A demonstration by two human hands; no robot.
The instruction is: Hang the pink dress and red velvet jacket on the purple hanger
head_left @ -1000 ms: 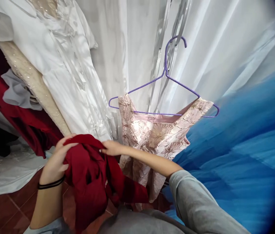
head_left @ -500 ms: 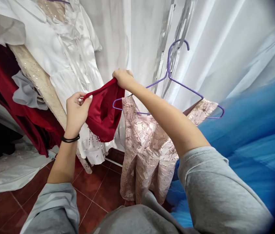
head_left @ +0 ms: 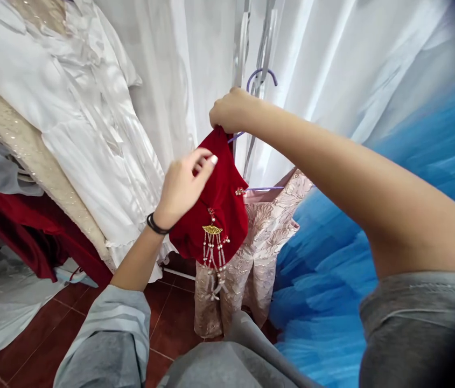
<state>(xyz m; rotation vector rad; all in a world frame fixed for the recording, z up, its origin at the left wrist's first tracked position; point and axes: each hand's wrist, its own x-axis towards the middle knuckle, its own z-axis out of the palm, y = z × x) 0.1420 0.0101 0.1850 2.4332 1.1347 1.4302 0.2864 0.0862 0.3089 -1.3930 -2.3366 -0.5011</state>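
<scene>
A red velvet garment [head_left: 231, 215] hangs from my right hand [head_left: 233, 110], whose fingers are closed on its top edge. Its lower part carries a gold fan-shaped ornament [head_left: 212, 230] with white bead tassels and small beaded trims. My left hand [head_left: 187, 180] is over the garment's left side, thumb and forefinger apart and slightly blurred; no cloth shows pinched between them. Just behind the red garment, a pink brocade dress [head_left: 263, 237] hangs on a purple hanger [head_left: 267, 71], partly covered by the garment and my right arm.
White dresses [head_left: 90, 118] and a sparkly beige gown [head_left: 37, 156] hang at the left, with dark red cloth [head_left: 17, 231] below. Blue tulle [head_left: 332, 280] fills the right side. White curtains [head_left: 207, 59] and a metal rail [head_left: 265, 37] stand behind; the floor has red tiles [head_left: 69, 334].
The red garment has turned and hangs lower, its beaded ornament now facing me. My left hand has released its edge and moved right; my right hand has risen, still gripping it.
</scene>
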